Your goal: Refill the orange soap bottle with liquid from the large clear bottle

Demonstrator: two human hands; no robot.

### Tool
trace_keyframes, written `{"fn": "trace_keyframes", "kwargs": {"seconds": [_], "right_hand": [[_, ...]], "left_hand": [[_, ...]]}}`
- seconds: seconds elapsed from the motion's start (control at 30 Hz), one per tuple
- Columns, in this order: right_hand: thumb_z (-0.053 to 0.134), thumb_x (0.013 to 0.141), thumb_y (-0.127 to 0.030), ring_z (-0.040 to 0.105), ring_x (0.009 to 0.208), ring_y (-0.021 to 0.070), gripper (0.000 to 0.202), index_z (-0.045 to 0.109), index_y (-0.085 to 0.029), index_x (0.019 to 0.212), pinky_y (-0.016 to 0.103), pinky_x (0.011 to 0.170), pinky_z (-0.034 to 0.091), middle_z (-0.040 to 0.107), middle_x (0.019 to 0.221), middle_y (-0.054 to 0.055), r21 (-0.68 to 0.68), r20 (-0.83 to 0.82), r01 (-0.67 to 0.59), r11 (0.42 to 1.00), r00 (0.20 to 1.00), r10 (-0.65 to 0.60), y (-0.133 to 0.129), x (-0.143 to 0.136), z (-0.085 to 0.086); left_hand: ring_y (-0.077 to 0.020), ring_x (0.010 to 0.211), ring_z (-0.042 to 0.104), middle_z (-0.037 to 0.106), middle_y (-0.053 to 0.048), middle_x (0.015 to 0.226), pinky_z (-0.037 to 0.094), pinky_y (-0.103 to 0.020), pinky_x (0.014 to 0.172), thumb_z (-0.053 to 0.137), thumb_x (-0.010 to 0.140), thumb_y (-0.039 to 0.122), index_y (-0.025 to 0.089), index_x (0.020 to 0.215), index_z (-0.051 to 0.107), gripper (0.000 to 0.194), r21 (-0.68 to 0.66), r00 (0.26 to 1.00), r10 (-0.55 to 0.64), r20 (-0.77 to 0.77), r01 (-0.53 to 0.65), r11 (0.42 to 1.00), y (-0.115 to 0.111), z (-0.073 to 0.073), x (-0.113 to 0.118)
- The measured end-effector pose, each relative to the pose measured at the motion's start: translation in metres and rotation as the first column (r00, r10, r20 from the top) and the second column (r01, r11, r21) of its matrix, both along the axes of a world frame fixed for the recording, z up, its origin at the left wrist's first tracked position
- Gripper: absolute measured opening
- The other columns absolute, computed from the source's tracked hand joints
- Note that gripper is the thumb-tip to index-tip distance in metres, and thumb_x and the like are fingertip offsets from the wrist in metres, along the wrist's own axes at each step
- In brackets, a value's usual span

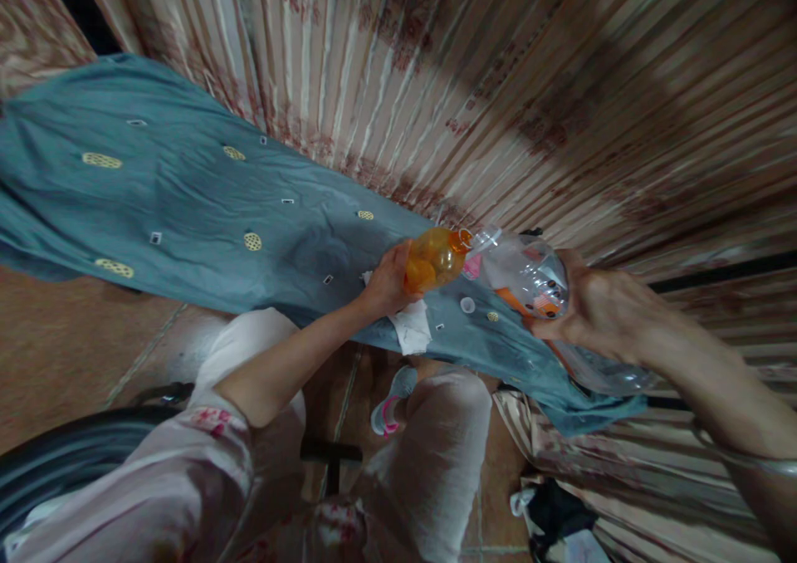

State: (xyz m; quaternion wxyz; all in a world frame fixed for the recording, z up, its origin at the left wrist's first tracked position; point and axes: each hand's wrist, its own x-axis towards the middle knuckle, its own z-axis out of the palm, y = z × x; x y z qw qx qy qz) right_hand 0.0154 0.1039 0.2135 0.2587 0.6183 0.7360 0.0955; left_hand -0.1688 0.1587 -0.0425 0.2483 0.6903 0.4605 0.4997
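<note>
My left hand (387, 285) is closed around an orange-coloured see-through bottle (436, 257), tilted with its neck towards the right. Wrapped about a large clear plastic bottle (526, 268) is my right hand (598, 305); this bottle lies slanted, its neck pointing left and its base low at the right. The two necks meet or nearly meet above the cloth; whether they touch I cannot tell. Beneath my left hand lies a crumpled white tissue (412, 328). A small round white cap-like piece (466, 305) rests on the cloth between the hands.
A blue-green patterned cloth (199, 189) covers a long narrow surface before me. Pleated curtains (398, 81) hang right behind it. My legs are below, with a dark chair (93, 447) at lower left. A dark bundle (557, 509) sits on the tiled floor at lower right.
</note>
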Motion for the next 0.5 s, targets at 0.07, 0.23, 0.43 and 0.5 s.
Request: {"fn": "trace_keyframes", "kwargs": {"seconds": [0.07,0.23,0.43,0.5], "right_hand": [[0.055,0.070,-0.056,0.068,0.076,0.0354,0.076,0.039,-0.006,0.126,0.032,0.056,0.041,0.068,0.074,0.013,0.006,0.004,-0.001,1.000,1.000,0.001,0.0003,0.0004,-0.0002],[0.055,0.070,-0.055,0.068,0.077,0.0351,0.078,0.038,-0.005,0.127,0.033,0.058,0.042,0.068,0.076,0.014,-0.011,0.019,0.017,1.000,1.000,-0.017,-0.0002,-0.0030,0.0010],[0.057,0.069,-0.058,0.068,0.075,0.0333,0.080,0.039,-0.007,0.127,0.032,0.056,0.042,0.068,0.073,0.011,0.006,-0.012,0.003,1.000,1.000,-0.003,-0.0003,0.0000,0.0005],[0.058,0.069,-0.057,0.068,0.075,0.0329,0.080,0.039,-0.007,0.128,0.032,0.057,0.042,0.068,0.072,0.010,0.005,-0.024,-0.010,1.000,1.000,0.010,0.0000,0.0018,0.0003]], "left_hand": [[-0.0330,0.126,0.048,0.050,-0.015,0.132,0.041,-0.052,0.107,0.076,0.057,0.018,0.018,0.135,0.031,0.091,0.009,1.000,-0.002,-0.009,0.002,1.000,0.0001,0.0006,0.0000],[-0.0320,0.125,0.049,0.051,-0.015,0.131,0.042,-0.049,0.107,0.076,0.058,0.017,0.016,0.135,0.032,0.089,0.011,1.000,0.002,0.001,-0.002,1.000,-0.0010,0.0010,0.0006],[-0.0335,0.127,0.046,0.048,-0.016,0.134,0.041,-0.053,0.106,0.077,0.058,0.018,0.017,0.136,0.031,0.091,0.015,1.000,-0.002,0.009,0.002,1.000,-0.0001,-0.0013,0.0005],[-0.0330,0.127,0.047,0.049,-0.016,0.134,0.041,-0.052,0.108,0.077,0.058,0.019,0.017,0.135,0.032,0.089,0.014,1.000,-0.009,0.002,0.009,1.000,0.0005,-0.0011,0.0001]]}}
